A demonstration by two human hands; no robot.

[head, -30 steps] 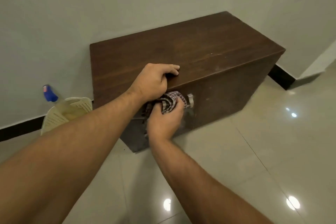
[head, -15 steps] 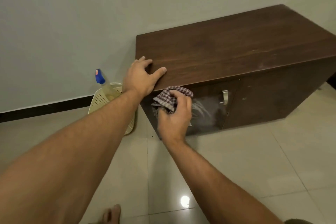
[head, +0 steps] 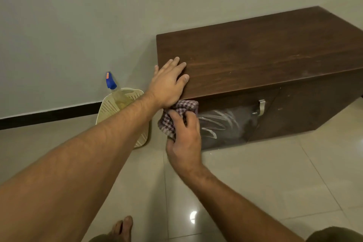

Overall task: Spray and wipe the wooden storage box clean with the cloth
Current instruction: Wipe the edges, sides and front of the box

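A dark wooden storage box (head: 265, 55) stands on the floor against the wall. My left hand (head: 169, 82) lies flat on its top near the front left corner, fingers spread. My right hand (head: 184, 133) grips a bunched checkered cloth (head: 172, 120) and presses it against the box's front face at its left end. Wet streaks (head: 222, 122) show on the front panel, left of a metal handle (head: 261, 107). A spray bottle with a blue nozzle (head: 111, 82) stands in a basket left of the box.
A cream perforated plastic basket (head: 110, 108) leans by the wall, next to the box's left side. The floor is glossy beige tile (head: 275, 182). My bare foot (head: 121, 230) shows at the bottom edge. A black skirting strip runs along the wall.
My right hand has dragged the cloth leftward along the front face, from the handle to the left end. My left hand slid left along the top and flattened. The view shifted left.
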